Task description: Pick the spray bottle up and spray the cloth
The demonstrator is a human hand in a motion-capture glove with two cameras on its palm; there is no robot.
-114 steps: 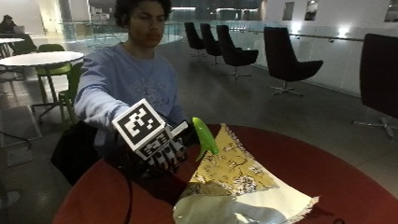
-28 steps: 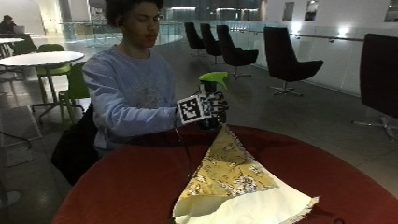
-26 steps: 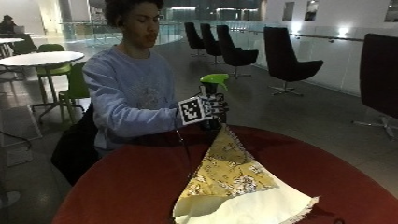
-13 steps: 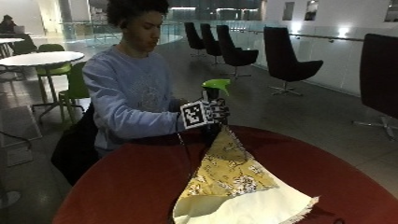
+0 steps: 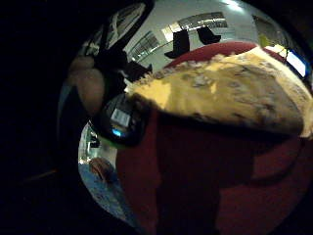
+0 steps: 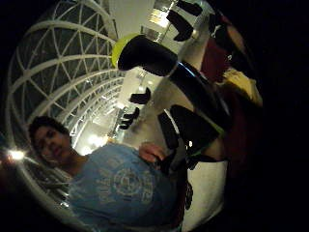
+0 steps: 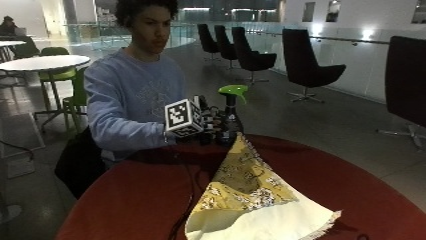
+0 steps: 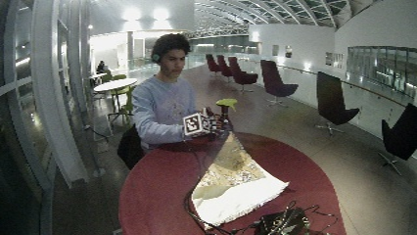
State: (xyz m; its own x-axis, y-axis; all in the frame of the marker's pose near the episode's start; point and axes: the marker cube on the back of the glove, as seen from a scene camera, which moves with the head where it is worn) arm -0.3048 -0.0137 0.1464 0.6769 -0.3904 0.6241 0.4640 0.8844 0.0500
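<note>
At the near edge of the round red counter (image 7: 346, 175), just in front of the seated person, we find the spray bottle (image 7: 231, 117) already lifted clear of the surface, upright, its green trigger head topmost. The gloved right hand (image 7: 212, 127) is the grip here, and its fingers are curled round the dark body of the bottle. So the pick-up looks done to us; the spraying is what remains, and we see no mist and no wet patch to say it has begun. The yellow patterned cloth (image 7: 249, 192) lies on the counter, one corner raised just beside the bottle; who or what lifts it we cannot tell. We make out a pale label on the bottle in the little-finger palm view, but cannot read it.
</note>
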